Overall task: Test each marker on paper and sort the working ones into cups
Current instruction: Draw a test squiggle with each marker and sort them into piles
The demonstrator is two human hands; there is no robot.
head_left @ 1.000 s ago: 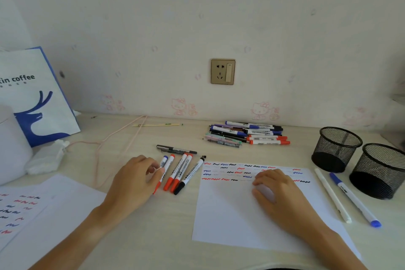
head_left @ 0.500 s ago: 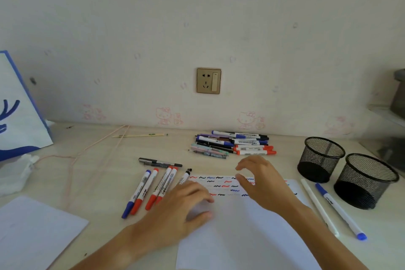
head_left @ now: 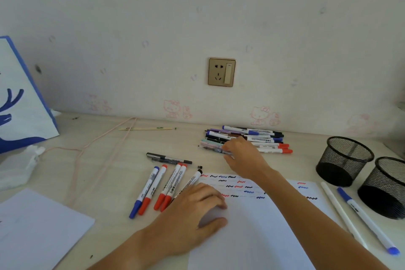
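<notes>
The left hand (head_left: 195, 210) is lying nearest, fingers loosely spread, pressing down on the test paper (head_left: 258, 237). Five whiteboard markers (head_left: 162, 188) are lying just left of it. Farther back, the right hand (head_left: 243, 155) is reaching into the marker pile (head_left: 258, 138), fingers curling around a pale pen (head_left: 213, 148). Two mesh cups (head_left: 344, 160) are standing right of it.

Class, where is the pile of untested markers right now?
In the head view the pile of markers lies at the back of the desk against the wall, below the wall socket, with the right hand reaching onto its near edge.
</notes>
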